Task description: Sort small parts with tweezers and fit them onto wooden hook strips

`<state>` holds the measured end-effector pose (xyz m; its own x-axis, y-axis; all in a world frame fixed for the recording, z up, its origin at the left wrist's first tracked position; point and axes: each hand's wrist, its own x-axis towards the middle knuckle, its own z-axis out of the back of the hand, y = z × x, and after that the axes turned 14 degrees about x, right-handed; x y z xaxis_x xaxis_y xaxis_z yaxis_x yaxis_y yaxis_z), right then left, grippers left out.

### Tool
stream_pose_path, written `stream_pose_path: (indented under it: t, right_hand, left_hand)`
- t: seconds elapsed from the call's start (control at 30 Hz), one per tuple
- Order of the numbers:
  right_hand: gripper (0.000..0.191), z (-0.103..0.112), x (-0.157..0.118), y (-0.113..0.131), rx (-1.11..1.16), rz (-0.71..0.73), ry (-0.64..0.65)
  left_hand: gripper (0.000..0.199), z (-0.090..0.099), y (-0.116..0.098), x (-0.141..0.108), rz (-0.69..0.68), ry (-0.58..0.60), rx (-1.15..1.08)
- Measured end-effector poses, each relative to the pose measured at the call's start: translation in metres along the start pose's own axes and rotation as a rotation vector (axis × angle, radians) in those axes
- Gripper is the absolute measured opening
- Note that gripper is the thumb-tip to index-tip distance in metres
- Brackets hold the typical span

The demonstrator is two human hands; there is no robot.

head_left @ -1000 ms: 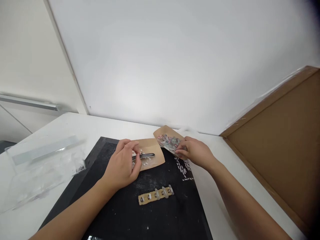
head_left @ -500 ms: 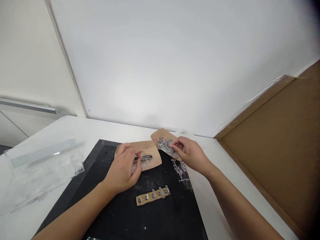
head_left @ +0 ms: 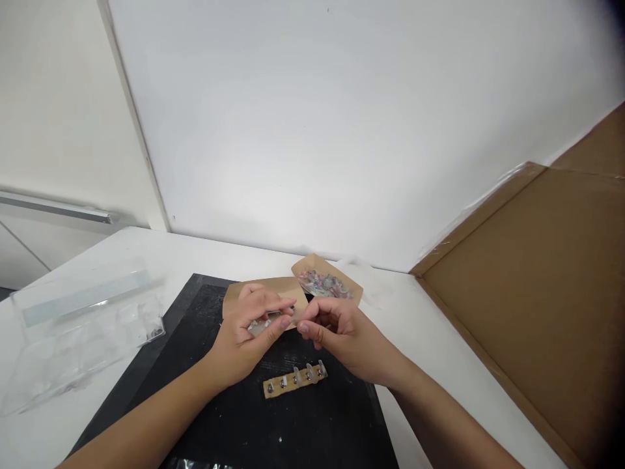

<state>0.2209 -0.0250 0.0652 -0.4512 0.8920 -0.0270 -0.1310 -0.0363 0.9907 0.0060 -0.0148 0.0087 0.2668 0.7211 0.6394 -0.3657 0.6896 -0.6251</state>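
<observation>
My left hand (head_left: 249,332) is over a brown paper tray (head_left: 286,284), with thumb and index finger curled toward each other. A slim dark piece with a pale edge (head_left: 291,309) partly shows behind its fingers; whether the hand grips it is hidden. My right hand (head_left: 344,335) pinches close to the left fingertips. A tiny translucent bit shows between the hands, too small to name. Below them, a tan strip (head_left: 293,383) bears a row of shiny round studs, several with clear upright tips. A second paper tray (head_left: 303,262) behind holds small colourful pieces.
A black mat (head_left: 224,430) lies on the white table (head_left: 185,247). At the left stands a clear plastic compartment box (head_left: 73,352), its lid open. A large brown cardboard panel (head_left: 527,273) borders the right side, and a white wall (head_left: 303,130) rises behind.
My right hand has moved left and down from the tray of colourful pieces to meet my left hand. That tray now shows more fully. The slim dark piece is more covered.
</observation>
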Motion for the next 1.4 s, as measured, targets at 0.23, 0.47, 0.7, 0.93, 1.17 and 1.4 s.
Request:
stream_pose_path:
  t: [0.23, 0.47, 0.7, 0.93, 1.17, 1.4]
  right_hand:
    - [0.029, 0.0, -0.005, 0.003, 0.042, -0.048, 0.039]
    - [0.034, 0.0, -0.003, -0.001, 0.11, -0.074, 0.03]
    - [0.036, -0.011, 0.0, -0.003, 0.301, 0.007, -0.073]
    - [0.036, -0.014, 0.01, -0.018, 0.403, 0.113, -0.071]
    - [0.035, -0.021, 0.015, -0.028, 0.432, 0.083, -0.023]
    - [0.033, -0.014, 0.019, -0.034, 0.363, 0.054, -0.035]
  left_hand:
    - [0.022, 0.001, -0.001, -0.003, -0.021, 0.065, -0.075]
    - [0.013, 0.001, -0.001, -0.002, -0.006, 0.083, -0.141]
    - [0.01, 0.001, -0.003, 0.0, -0.021, 0.011, -0.188]
    - [0.022, -0.002, -0.002, -0.005, 0.162, 0.001, -0.162]
    - [0.029, -0.004, -0.002, -0.006, 0.16, 0.04, -0.127]
    - [0.026, -0.003, 0.003, -0.005, -0.006, -0.006, 0.008]
